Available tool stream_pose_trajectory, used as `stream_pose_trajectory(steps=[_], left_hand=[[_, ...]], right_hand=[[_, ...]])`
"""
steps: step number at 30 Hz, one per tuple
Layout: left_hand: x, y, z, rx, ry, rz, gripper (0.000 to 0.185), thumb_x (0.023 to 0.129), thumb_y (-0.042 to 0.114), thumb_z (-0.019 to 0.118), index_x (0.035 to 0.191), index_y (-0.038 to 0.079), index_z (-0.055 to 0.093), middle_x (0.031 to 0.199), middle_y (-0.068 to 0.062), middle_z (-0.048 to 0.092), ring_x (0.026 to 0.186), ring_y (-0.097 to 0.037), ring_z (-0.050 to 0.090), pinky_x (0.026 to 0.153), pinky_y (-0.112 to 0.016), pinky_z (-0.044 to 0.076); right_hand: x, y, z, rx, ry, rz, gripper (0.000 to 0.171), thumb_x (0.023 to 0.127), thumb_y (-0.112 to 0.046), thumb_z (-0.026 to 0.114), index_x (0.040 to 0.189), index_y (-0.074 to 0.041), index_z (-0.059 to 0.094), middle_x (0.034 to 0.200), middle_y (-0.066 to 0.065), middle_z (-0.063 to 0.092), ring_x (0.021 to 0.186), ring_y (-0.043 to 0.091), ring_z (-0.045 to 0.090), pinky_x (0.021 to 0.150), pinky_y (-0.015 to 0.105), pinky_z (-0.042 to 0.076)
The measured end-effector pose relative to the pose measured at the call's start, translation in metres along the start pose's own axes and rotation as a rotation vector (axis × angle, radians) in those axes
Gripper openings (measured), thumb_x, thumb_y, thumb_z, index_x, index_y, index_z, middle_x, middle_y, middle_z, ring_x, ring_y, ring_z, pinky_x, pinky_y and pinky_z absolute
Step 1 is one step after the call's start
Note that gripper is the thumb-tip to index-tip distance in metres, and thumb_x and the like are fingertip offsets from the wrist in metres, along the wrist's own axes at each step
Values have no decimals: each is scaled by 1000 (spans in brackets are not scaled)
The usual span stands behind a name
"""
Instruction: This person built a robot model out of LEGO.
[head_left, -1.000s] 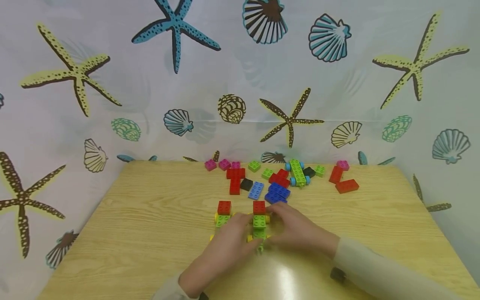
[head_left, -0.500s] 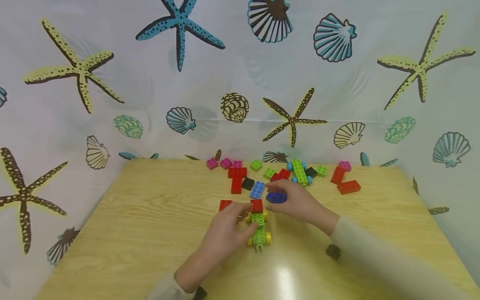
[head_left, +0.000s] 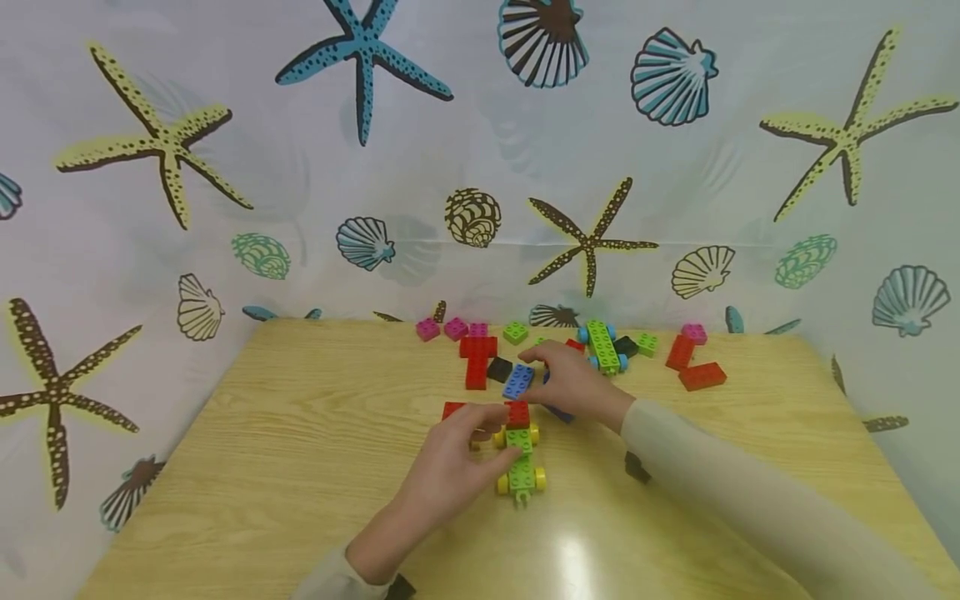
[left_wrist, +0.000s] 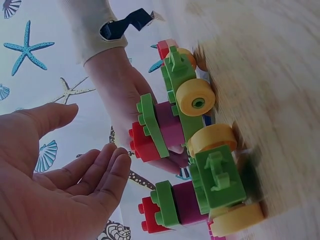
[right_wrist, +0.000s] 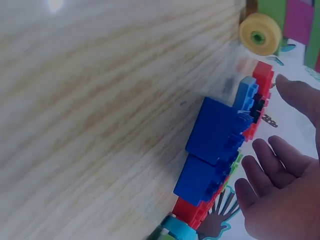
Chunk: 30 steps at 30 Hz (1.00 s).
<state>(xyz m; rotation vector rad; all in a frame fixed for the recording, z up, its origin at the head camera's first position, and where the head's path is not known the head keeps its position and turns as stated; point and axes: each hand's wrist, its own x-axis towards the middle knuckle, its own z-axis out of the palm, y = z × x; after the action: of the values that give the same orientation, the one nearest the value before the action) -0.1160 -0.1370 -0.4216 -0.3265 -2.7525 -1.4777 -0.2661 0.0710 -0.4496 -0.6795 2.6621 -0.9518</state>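
Note:
My left hand (head_left: pixel 453 467) is just left of a toy car (head_left: pixel 520 475) with a green wheeled base and yellow wheels, fingers apart. In the left wrist view, that hand (left_wrist: pixel 75 175) holds nothing. The car carries stacked magenta, green and red bricks. A second similar car (left_wrist: pixel 220 180) shows there too, mostly behind my left hand in the head view, where its red brick (head_left: pixel 453 409) peeks out. My right hand (head_left: pixel 577 383) hovers over the dark blue bricks (head_left: pixel 557 410), beside a light blue brick (head_left: pixel 519 382). In the right wrist view, that hand (right_wrist: pixel 285 185) has bent, parted fingers around nothing.
At the table's back lie red bricks (head_left: pixel 477 367), black pieces (head_left: pixel 499 369), magenta bricks (head_left: pixel 455 327) and green bricks (head_left: pixel 515 332). A green base with blue wheels (head_left: pixel 603 346) stands right of them. More red bricks (head_left: pixel 702 376) lie farther right, before a patterned curtain (head_left: pixel 480 167).
My right hand has left the nearer car and moved forward to over the blue bricks. My left hand has drawn slightly left, its fingers now off the car.

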Motion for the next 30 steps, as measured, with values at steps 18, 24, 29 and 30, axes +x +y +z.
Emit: stream_pose_trajectory(steps=[18, 24, 29, 30], left_hand=[[2, -3, -2, -11, 10, -3, 45, 98, 18, 88, 140, 11, 73, 137, -5, 78, 123, -26, 75, 108, -54, 65], [3, -3, -2, -11, 12, -31, 45, 98, 20, 88, 140, 12, 73, 135, -5, 78, 122, -26, 75, 108, -53, 64], [2, -4, -2, -9, 11, -57, 45, 99, 24, 88, 139, 12, 74, 132, -4, 79, 123, -26, 74, 108, -53, 64], [2, -4, -3, -11, 10, -58, 45, 99, 24, 88, 140, 12, 74, 132, -4, 79, 123, -27, 74, 109, -53, 64]], right_hand=[[17, -2, 13, -289, 2, 28, 67, 93, -39, 86, 148, -5, 70, 147, 14, 74, 136, 36, 67, 122, 55, 54], [18, 0, 16, -286, 18, 29, 65, 93, -36, 85, 148, -5, 70, 147, 14, 74, 138, 38, 65, 125, 59, 50], [17, -2, 16, -271, 28, 24, 67, 94, -36, 85, 150, -4, 68, 148, 15, 73, 140, 38, 65, 126, 58, 50], [16, -2, 15, -263, 28, 22, 68, 94, -36, 86, 151, -4, 68, 149, 16, 72, 140, 38, 65, 126, 58, 50]])
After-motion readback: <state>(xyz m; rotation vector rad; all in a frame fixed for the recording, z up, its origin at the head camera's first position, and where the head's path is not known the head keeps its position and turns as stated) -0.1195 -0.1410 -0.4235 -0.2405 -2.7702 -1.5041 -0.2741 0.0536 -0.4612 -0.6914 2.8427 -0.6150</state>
